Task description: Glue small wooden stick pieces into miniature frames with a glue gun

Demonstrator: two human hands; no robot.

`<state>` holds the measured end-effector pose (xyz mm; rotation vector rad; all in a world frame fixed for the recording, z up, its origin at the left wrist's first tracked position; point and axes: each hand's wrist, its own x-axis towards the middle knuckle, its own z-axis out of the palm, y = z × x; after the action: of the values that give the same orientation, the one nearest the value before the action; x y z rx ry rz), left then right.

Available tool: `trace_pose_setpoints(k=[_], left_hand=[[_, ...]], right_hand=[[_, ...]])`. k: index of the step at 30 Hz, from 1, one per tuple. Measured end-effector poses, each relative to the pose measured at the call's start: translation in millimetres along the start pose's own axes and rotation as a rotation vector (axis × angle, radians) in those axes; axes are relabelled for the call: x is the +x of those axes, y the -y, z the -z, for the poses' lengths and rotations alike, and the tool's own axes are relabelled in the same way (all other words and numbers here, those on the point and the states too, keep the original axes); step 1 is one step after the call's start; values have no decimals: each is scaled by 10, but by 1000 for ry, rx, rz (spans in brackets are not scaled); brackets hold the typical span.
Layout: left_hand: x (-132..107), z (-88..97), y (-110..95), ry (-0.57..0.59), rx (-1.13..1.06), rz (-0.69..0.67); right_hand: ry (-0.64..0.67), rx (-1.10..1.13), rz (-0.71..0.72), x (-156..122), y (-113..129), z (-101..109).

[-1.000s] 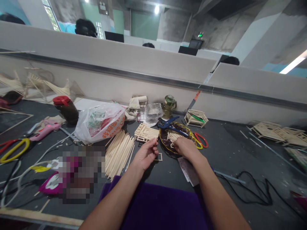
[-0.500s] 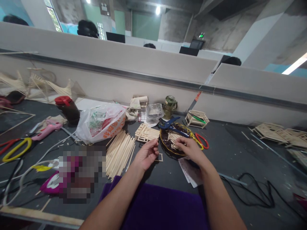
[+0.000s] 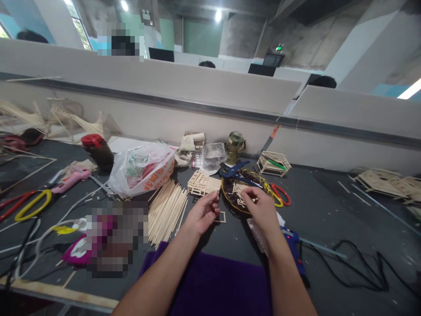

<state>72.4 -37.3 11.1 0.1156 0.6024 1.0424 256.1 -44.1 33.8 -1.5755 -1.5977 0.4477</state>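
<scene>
My left hand (image 3: 204, 213) is held above the dark table with thumb and forefinger pinched; what is between them is too small to make out. Just beyond it stands a small lattice model of wooden sticks (image 3: 199, 183), and a small rectangular stick frame (image 3: 223, 217) lies beside its fingers. My right hand (image 3: 261, 206) hovers at the near right side of a round basket (image 3: 226, 201), fingertips closed together, contents hidden. Short cut stick pieces (image 3: 241, 201) lie in the basket. Blue-handled pliers (image 3: 237, 168) rest across its far rim.
Left of my hands are long wooden sticks (image 3: 167, 213), a white plastic bag (image 3: 141, 169), a red-lidded bottle (image 3: 98, 153) and a pink glue gun (image 3: 72, 177). Red-and-yellow scissors (image 3: 281, 195) lie right of the basket. A blue tool with a red light (image 3: 292, 248) sits by my right forearm.
My right hand has shifted slightly and turned upward from the stick pieces in the basket. The blue tool beside my right forearm has come into sight. My left hand stays pinched.
</scene>
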Motion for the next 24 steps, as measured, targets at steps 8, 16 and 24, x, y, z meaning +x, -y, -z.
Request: trace_pose_setpoints(k=[8, 16, 24], left_hand=[[4, 11, 14, 6, 0, -1], [-1, 4, 6, 4, 5, -2], [-4, -4, 5, -2, 16, 1]], right_hand=[[416, -737, -34, 154, -226, 229], [476, -851, -62, 221, -167, 37], [426, -834, -109, 258, -143, -13]])
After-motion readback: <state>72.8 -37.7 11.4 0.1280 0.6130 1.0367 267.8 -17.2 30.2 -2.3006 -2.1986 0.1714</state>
